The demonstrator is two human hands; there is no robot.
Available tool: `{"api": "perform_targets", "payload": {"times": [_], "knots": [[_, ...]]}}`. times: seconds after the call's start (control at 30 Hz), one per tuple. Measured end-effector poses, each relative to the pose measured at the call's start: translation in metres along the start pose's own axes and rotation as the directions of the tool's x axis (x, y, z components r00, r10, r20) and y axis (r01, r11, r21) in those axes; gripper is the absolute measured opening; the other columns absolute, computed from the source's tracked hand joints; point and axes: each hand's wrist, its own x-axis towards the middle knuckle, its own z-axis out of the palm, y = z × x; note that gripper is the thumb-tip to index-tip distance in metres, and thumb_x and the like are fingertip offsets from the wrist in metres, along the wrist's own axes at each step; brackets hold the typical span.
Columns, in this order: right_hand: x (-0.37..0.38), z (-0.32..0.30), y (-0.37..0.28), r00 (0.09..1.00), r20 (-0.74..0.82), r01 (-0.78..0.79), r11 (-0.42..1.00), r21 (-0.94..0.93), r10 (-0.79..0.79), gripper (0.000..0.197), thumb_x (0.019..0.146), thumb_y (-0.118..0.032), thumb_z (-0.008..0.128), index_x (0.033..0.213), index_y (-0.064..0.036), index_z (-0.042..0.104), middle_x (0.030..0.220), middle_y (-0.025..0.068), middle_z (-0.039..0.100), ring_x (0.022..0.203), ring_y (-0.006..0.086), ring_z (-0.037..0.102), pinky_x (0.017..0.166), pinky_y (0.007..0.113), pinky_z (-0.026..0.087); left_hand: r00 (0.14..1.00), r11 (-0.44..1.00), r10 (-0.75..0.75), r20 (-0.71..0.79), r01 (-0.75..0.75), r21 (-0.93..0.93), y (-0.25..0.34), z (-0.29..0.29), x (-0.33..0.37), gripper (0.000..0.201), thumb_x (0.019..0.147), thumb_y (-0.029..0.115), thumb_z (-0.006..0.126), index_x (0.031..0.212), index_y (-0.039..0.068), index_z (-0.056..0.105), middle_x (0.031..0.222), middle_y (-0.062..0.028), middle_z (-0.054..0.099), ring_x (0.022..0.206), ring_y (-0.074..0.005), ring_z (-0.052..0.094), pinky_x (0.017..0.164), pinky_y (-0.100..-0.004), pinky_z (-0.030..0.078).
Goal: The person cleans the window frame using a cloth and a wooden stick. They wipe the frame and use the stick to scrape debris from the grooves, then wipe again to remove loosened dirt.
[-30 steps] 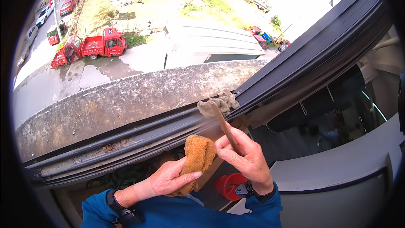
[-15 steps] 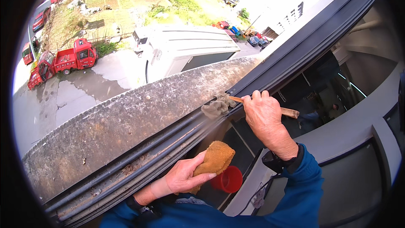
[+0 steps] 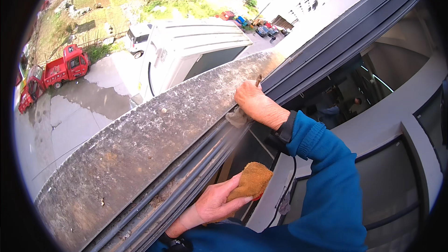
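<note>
Orange-brown folded cloth (image 3: 252, 179) fills the curled left hand (image 3: 220, 201) beside the dark-metal track (image 3: 186, 170); the right hand (image 3: 256, 101) above clenches a wooden stick (image 3: 259, 80).

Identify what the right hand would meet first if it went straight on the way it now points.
Most likely the weathered concrete ledge, which lies ahead of the right hand toward the picture's upper left. Height is hard to judge from this one view, so the hand might pass just above it.
</note>
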Motion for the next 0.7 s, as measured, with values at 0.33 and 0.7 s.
{"api": "perform_targets", "payload": {"times": [0.33, 0.7], "knots": [[-0.069, -0.074, 0.055, 0.976, 0.071, -0.218, 0.918, 0.331, 0.206, 0.008, 0.067, -0.013, 0.063, 0.062, -0.0073, 0.066, 0.064, 0.0115, 0.064, 0.065, 0.0278, 0.066, 0.056, 0.037, 0.05, 1.0, 0.999, -0.008, 0.009, 0.007, 0.05, -0.002, 0.0, 0.002, 0.057, 0.09, 0.021, 0.058, 0.14, 0.008, 0.033, 0.112, -0.0146, 0.062, 0.084, -0.0172, 0.065, 0.075, -0.0284, 0.051], [-0.038, -0.03, 0.031, 0.989, -0.091, -0.076, 0.933, 0.351, 0.114, 0.006, 0.068, -0.011, 0.064, 0.064, -0.0088, 0.067, 0.064, 0.009, 0.064, 0.063, 0.024, 0.066, 0.053, 0.035, 0.05, 0.999, 0.999, -0.044, 0.022, 0.044, 0.027, -0.005, 0.0, 0.003, 0.056, 0.091, 0.022, 0.057, 0.14, 0.007, 0.034, 0.105, -0.0144, 0.064, 0.065, -0.0164, 0.063, 0.066, -0.0289, 0.051]]}}
